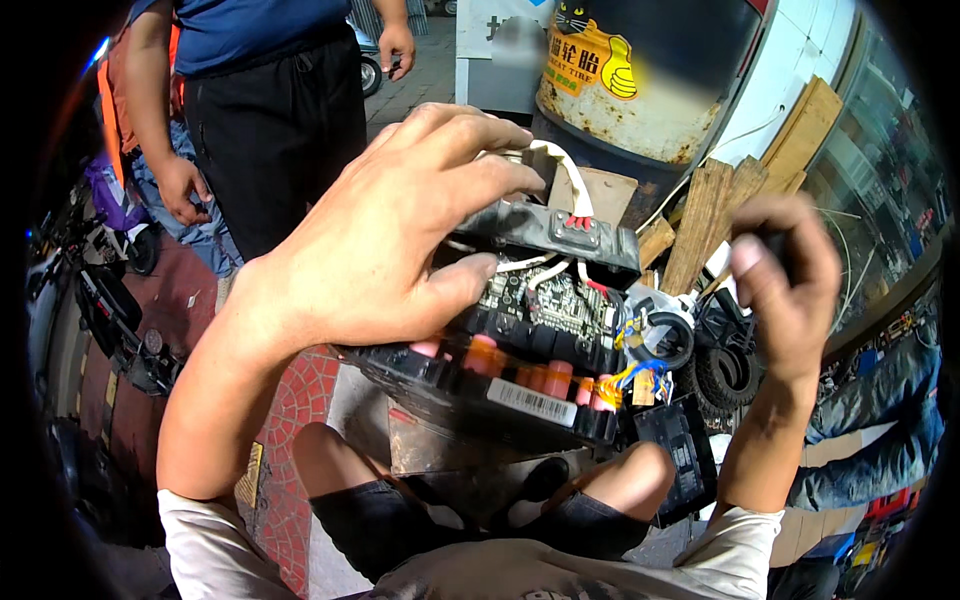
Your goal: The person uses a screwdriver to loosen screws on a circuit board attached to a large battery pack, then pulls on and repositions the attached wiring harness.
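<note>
A black battery pack (470,405) stands in front of me above my knees, its inside exposed. A green circuit board (575,303) shows there, with pink cells (558,380) below it and a white label on the casing. My left hand (390,225) grips the black end cover (545,230), thumb below and fingers over the top. A white-sleeved cable (563,165) with red wires passes through that cover. Blue and yellow thin wires (635,378) bunch at the pack's right end. My right hand (790,280) is raised off to the right, fingers curled and blurred, apart from the pack.
A rusty drum (630,100) and wooden planks (705,215) stand beyond the pack. A person in black trousers (275,140) stands at the far left. Right of the pack lie a small tyre (725,378) and a black case (680,455). Someone's jeans (880,430) show at the right.
</note>
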Available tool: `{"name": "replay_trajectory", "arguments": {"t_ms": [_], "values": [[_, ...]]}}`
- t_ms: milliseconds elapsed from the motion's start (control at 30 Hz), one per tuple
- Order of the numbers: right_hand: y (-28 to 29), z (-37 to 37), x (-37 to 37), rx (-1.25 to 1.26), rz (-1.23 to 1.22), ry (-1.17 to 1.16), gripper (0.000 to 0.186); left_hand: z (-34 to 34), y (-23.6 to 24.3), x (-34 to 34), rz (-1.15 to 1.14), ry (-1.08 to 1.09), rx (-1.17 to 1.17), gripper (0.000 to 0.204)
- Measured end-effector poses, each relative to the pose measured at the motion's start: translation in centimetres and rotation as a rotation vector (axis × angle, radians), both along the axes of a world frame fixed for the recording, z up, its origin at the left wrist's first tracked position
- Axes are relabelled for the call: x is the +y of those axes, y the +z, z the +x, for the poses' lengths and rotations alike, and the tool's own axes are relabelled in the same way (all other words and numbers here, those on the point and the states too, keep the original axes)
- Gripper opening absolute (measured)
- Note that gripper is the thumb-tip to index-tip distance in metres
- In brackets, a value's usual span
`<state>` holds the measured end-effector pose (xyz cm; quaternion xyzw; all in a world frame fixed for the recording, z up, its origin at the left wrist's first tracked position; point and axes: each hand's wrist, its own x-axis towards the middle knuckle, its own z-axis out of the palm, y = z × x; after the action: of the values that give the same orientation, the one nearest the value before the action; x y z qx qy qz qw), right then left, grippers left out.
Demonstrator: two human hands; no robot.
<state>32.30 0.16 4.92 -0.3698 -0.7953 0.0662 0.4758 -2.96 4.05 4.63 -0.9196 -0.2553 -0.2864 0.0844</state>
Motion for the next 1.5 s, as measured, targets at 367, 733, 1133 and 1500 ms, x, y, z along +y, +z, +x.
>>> {"name": "replay_trajectory", "arguments": {"t_ms": [367, 733, 1133, 1500], "values": [[-2.0, -5.1, 5.1, -0.562, 0.168, 0.028, 0.059, 0.3, -1.6, 2.8, -0.171, 0.123, 0.018, 0.089], [-2.5, -5.4, 7.2, -0.431, 0.111, 0.092, 0.054, -0.9, -1.4, 4.6, -0.130, -0.016, 0.013, 0.050], [-2.2, -6.8, 5.5, -0.485, 0.326, 0.015, 0.052, -5.5, -0.7, -1.8, -0.477, 0.255, -0.278, 0.029], [-0.7, -7.9, 3.8, -0.676, 0.198, 0.295, 0.031, -2.4, 0.2, -3.2, -0.522, 0.474, 0.095, 0.024]]}}
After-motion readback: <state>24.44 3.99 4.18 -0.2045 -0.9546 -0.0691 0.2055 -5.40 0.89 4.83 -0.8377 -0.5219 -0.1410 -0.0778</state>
